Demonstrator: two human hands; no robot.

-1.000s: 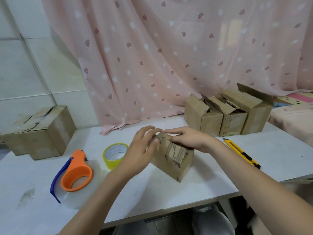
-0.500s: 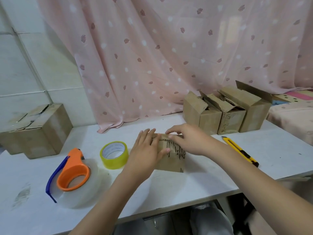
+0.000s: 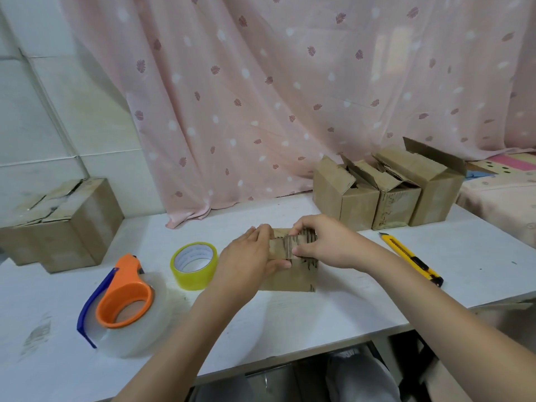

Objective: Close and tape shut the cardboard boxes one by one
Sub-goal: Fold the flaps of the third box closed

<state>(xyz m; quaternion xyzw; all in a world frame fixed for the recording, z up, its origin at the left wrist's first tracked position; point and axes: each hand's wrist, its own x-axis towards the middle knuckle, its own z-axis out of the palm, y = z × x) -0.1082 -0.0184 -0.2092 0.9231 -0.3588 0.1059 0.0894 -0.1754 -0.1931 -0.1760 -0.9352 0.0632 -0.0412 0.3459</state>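
A small cardboard box [image 3: 287, 274] sits at the middle of the frame on the white table [image 3: 362, 300], a little back from the table's near edge. The left hand [image 3: 249, 259] wraps round the box's left side, thumb curled across its front. The right hand [image 3: 324, 242] comes from the right and pinches the top flaps, fingers curled over the far edge and thumb pressing the torn, ridged flap on the near side. Much of the box top is hidden under both hands, so how the flaps meet is hard to make out.

Just left of the box stands a yellow tape roll [image 3: 194, 265], near the left wrist but not touching. Further lower left lies a clear tape roll in an orange dispenser [image 3: 124, 297] with a blue blade guard. Right of the box, bare table runs out to a yellow utility knife [image 3: 412, 258] lying slantwise.

Toward the upper right, three open boxes [image 3: 385, 195] stand side by side against the pink curtain [image 3: 290, 82], flaps raised. At the left edge is a larger box [image 3: 58, 224], its far corner cut off by the frame. Below the table's near edge, something grey shows dimly.
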